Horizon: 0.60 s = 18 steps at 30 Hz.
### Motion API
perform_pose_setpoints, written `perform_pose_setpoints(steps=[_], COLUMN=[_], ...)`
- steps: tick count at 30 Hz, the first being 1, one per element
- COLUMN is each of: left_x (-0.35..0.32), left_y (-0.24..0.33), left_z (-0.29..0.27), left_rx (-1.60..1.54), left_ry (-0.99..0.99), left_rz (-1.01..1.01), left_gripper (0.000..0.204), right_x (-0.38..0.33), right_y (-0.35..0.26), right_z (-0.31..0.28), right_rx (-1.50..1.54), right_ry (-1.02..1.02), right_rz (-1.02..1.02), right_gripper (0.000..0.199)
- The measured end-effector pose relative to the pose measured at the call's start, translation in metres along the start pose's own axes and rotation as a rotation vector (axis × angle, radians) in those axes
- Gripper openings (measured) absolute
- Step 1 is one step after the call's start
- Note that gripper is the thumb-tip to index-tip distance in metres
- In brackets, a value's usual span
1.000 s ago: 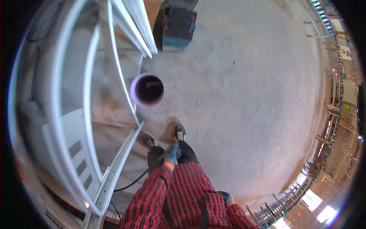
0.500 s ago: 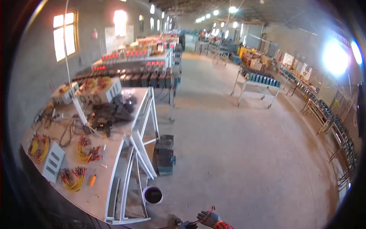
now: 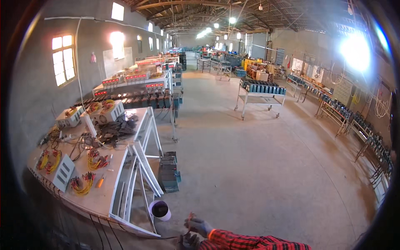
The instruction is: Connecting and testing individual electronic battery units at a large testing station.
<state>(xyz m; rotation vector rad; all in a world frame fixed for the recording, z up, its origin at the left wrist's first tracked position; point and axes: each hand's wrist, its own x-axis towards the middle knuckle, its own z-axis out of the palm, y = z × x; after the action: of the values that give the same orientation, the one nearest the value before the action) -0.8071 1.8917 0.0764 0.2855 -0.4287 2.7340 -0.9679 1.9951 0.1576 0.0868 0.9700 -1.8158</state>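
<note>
At the near edge of the scene, low and just right of centre, two gloved hands meet. The right hand (image 3: 199,226) is raised, its fingers (image 3: 192,218) pinched round a thin wire end with a reddish tip (image 3: 191,215). The left hand (image 3: 188,240) sits just below, partly cut off by the frame edge; whether its fingers are clenched or loose cannot be told. A red-and-black plaid sleeve (image 3: 250,242) runs off to the right from the hands. A dark cable (image 3: 164,238) trails left from them along the concrete floor (image 3: 258,175).

Just left of the hands stands a white bucket (image 3: 160,209) with a dark inside, close to the near legs of a white workbench (image 3: 104,196). Between bench and hands lean several white frame bars (image 3: 146,171), and beyond the bucket sits a stack of dark boxes (image 3: 168,171) on the floor. The bench top carries yellow and red wire bundles (image 3: 89,160), a grey vented panel (image 3: 63,177) and white meter boxes (image 3: 106,110). Farther off, a wheeled rack of blue bins (image 3: 260,93) stands in the open aisle, and more racks (image 3: 366,133) line the right wall.
</note>
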Motion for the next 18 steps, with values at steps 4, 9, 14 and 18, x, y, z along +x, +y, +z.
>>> perform_pose_setpoints(steps=[4,9,14,18], left_x=[-0.014,-0.031,-0.168,-0.262], left_y=[-0.043,-0.093,-0.049,-0.017], left_z=[0.036,0.082,0.017,-0.019], left_rx=[0.1,0.225,0.576,1.161], left_ry=[0.032,0.069,0.74,0.114], left_rz=[0.163,0.412,0.507,0.162], left_gripper=[0.041,0.026,0.023,0.024], right_x=[-0.043,-0.096,-0.072,-0.087], right_y=[0.055,0.07,0.042,-0.002], right_z=[0.023,0.007,-0.062,-0.107], right_rx=[-0.56,-0.749,-1.487,-1.167], right_ry=[-0.035,-0.513,-0.82,-0.399], right_rz=[-0.005,-0.099,-0.029,-0.121], right_gripper=[0.034,0.024,0.032,0.021])
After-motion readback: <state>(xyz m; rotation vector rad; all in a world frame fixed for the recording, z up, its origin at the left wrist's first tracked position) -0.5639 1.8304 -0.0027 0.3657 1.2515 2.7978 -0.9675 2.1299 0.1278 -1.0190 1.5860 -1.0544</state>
